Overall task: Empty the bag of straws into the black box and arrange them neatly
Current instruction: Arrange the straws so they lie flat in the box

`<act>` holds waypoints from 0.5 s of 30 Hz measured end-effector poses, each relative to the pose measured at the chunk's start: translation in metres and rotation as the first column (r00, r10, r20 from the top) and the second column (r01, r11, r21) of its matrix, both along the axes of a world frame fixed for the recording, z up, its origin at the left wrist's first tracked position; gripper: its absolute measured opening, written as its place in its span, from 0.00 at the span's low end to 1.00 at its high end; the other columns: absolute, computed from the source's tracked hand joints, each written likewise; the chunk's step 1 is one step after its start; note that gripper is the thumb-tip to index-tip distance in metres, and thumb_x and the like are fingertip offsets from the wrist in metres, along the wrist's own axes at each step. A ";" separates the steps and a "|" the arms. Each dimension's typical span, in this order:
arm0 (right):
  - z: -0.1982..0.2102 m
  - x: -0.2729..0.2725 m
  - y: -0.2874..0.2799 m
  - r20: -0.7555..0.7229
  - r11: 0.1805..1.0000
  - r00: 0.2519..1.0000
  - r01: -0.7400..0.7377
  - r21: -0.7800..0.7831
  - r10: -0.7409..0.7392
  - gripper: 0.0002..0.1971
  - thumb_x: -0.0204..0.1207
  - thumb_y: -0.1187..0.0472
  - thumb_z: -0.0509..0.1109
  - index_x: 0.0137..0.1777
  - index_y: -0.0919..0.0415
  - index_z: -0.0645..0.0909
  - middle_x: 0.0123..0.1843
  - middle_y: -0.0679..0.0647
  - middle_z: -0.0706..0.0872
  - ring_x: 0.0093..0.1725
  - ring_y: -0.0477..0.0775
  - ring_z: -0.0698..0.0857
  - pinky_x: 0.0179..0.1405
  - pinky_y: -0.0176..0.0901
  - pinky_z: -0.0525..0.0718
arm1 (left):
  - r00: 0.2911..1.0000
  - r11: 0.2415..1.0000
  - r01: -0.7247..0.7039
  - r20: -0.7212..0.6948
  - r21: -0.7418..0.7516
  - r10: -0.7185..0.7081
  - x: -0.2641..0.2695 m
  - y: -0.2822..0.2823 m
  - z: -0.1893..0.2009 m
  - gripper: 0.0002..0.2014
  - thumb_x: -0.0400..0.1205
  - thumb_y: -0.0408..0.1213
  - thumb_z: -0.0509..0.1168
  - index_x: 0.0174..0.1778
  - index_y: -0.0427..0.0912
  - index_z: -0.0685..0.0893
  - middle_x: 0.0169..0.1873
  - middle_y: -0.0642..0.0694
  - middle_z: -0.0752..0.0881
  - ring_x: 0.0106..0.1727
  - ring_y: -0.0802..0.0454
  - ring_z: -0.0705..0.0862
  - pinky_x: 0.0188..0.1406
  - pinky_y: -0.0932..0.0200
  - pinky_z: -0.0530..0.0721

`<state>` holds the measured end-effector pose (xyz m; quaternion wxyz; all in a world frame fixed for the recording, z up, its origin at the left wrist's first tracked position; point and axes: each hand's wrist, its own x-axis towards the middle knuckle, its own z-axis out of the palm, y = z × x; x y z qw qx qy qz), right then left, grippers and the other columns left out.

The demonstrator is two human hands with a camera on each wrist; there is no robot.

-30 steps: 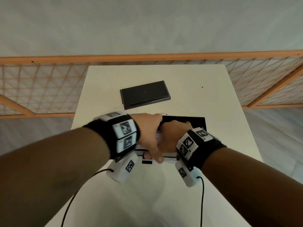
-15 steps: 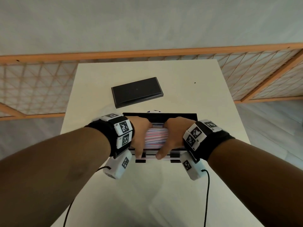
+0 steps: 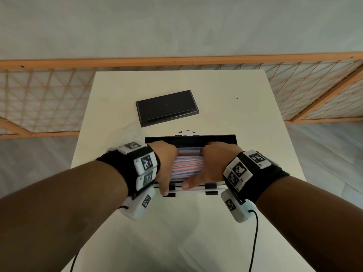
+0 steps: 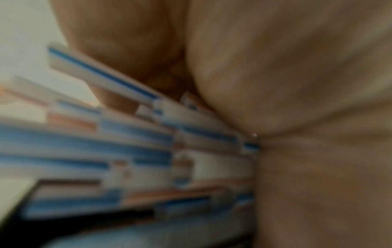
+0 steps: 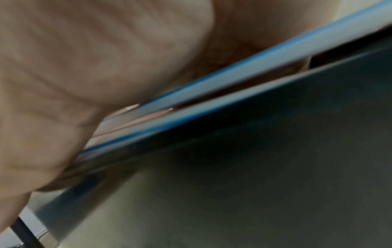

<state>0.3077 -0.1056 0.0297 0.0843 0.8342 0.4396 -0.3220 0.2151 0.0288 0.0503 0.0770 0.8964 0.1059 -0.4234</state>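
A bundle of blue- and red-striped straws (image 3: 187,166) lies lengthwise in the open black box (image 3: 220,138) near the table's front. My left hand (image 3: 168,168) grips the bundle's left part and my right hand (image 3: 206,167) its right part, thumbs on the near side and fingers curled over the far side. One straw (image 3: 196,190) lies along the box's near edge. The left wrist view shows blurred straw ends (image 4: 127,151) against my palm. In the right wrist view, straws (image 5: 212,83) run under my palm above the box's dark surface (image 5: 275,151).
The flat black lid (image 3: 167,107) lies on the white table (image 3: 245,118) behind the box, slightly to the left. A crumpled clear bag (image 3: 133,128) sits left of the box. A wooden lattice railing (image 3: 49,99) runs behind the table.
My hands were pressed together over the box a second ago. They have slid apart along the bundle, baring the striped straws between them. Little has moved in the last half second.
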 end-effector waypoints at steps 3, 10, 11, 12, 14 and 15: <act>0.000 -0.001 -0.002 0.003 1.000 1.000 -0.019 0.018 0.019 0.40 0.41 0.12 0.65 0.40 0.44 0.70 0.44 0.44 0.81 0.46 0.50 0.83 0.48 0.45 0.82 | 0.992 0.982 0.110 0.050 0.150 -0.119 -0.015 0.001 -0.004 0.40 0.63 0.57 0.85 0.69 0.50 0.77 0.61 0.49 0.83 0.64 0.47 0.80 0.66 0.53 0.76; -0.004 -0.007 -0.002 0.003 0.999 1.000 -0.030 0.041 0.030 0.46 0.44 0.11 0.61 0.52 0.45 0.78 0.45 0.45 0.85 0.47 0.50 0.85 0.46 0.43 0.84 | 0.972 0.998 -0.022 0.233 0.065 0.007 -0.046 0.005 -0.015 0.38 0.68 0.59 0.81 0.69 0.52 0.70 0.65 0.52 0.83 0.70 0.48 0.80 0.85 0.46 0.54; -0.005 -0.006 -0.003 0.002 0.998 1.000 -0.016 0.054 0.016 0.44 0.45 0.11 0.60 0.50 0.45 0.78 0.44 0.45 0.85 0.46 0.50 0.84 0.44 0.42 0.82 | 0.965 0.998 -0.057 0.256 0.014 0.052 -0.046 0.006 -0.013 0.38 0.67 0.58 0.82 0.66 0.52 0.71 0.64 0.53 0.83 0.68 0.49 0.80 0.84 0.46 0.59; -0.005 -0.005 -0.004 0.002 0.998 1.000 -0.004 0.064 0.004 0.43 0.46 0.11 0.60 0.47 0.45 0.78 0.43 0.45 0.85 0.44 0.49 0.84 0.42 0.41 0.82 | 0.953 0.993 -0.103 0.280 -0.052 0.114 -0.045 0.008 -0.011 0.37 0.65 0.57 0.84 0.64 0.53 0.72 0.63 0.54 0.82 0.64 0.50 0.81 0.79 0.50 0.69; -0.004 -0.003 -0.006 0.004 0.997 1.000 0.015 0.069 -0.016 0.40 0.47 0.11 0.60 0.41 0.46 0.75 0.40 0.45 0.85 0.41 0.49 0.84 0.39 0.40 0.81 | 0.913 0.960 -0.197 0.319 -0.198 0.253 -0.047 0.015 -0.003 0.37 0.61 0.55 0.87 0.61 0.55 0.74 0.59 0.56 0.80 0.56 0.54 0.81 0.61 0.56 0.82; -0.004 -0.003 -0.007 0.005 0.997 1.000 0.023 0.068 -0.024 0.41 0.46 0.10 0.59 0.39 0.47 0.74 0.40 0.45 0.84 0.40 0.48 0.84 0.39 0.40 0.81 | 0.882 0.928 -0.249 0.330 -0.279 0.336 -0.050 0.020 0.000 0.37 0.59 0.56 0.87 0.60 0.57 0.76 0.57 0.58 0.81 0.54 0.56 0.82 0.56 0.57 0.83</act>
